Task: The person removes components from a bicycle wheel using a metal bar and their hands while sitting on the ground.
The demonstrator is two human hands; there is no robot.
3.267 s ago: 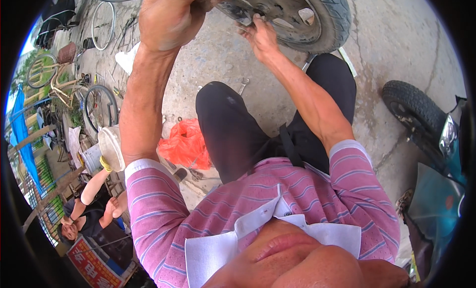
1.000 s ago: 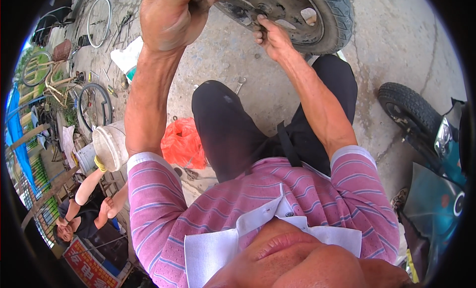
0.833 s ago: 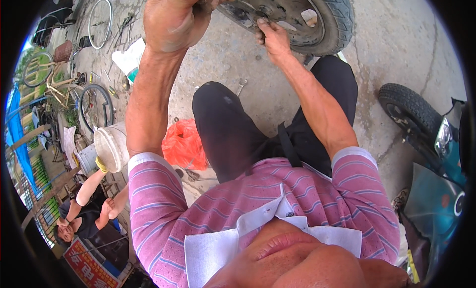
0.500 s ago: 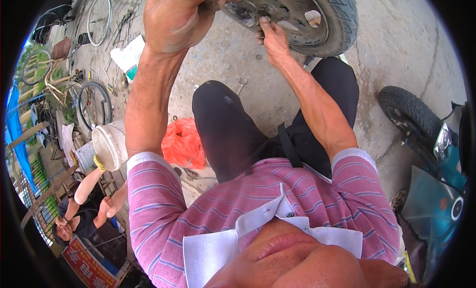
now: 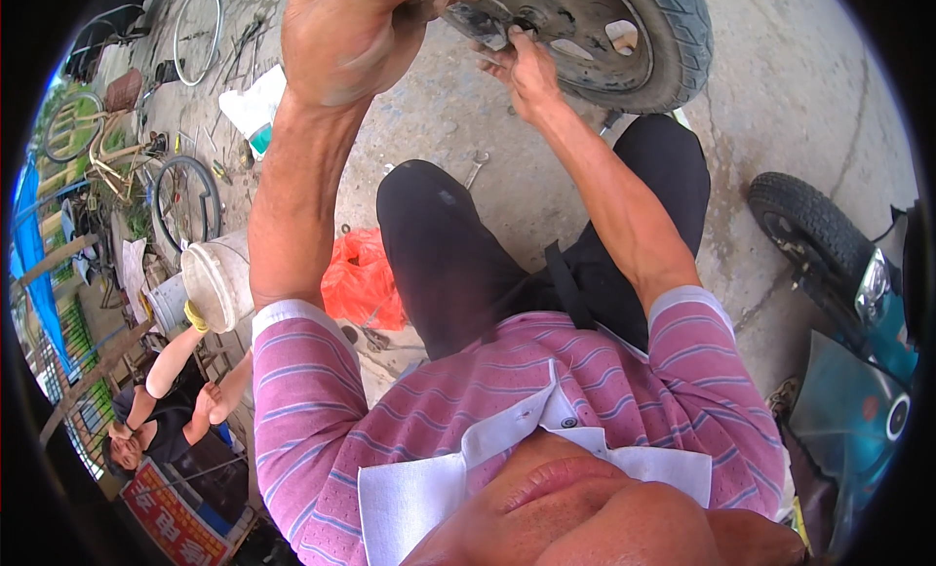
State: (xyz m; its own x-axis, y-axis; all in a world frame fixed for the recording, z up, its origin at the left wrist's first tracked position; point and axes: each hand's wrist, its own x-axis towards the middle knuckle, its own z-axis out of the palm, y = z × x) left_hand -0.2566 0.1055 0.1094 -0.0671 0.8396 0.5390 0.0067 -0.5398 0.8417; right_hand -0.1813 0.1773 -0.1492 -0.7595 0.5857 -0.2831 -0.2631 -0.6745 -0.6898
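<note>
A scooter-type wheel (image 5: pixel 673 49) with a black tyre and a dark, dirty rim stands at the top of the view, cut off by the frame's edge. My left hand (image 5: pixel 356 39) is at the upper edge, left of the wheel, its fingers curled closed; what they grip is hidden. Beside the hub, a flat dark metal part (image 5: pixel 478 22) runs between my two hands. My right hand (image 5: pixel 531 74) touches the hub's middle with its thumb, at the axle end. Its fingers bend underneath toward the metal part, and anything small between them cannot be made out.
A wrench (image 5: pixel 477 168) lies on the concrete beyond my knees. A red plastic bag (image 5: pixel 361 278), a white bucket (image 5: pixel 216 288) and a white bag (image 5: pixel 255 108) are on the left. Another person (image 5: pixel 171 425) sits at lower left. A teal motorbike (image 5: pixel 877 332) stands at right.
My right hand has shifted slightly left, and its fingers now reach farther under the metal part. The wheel appears slightly farther right. My left hand keeps its closed grip.
</note>
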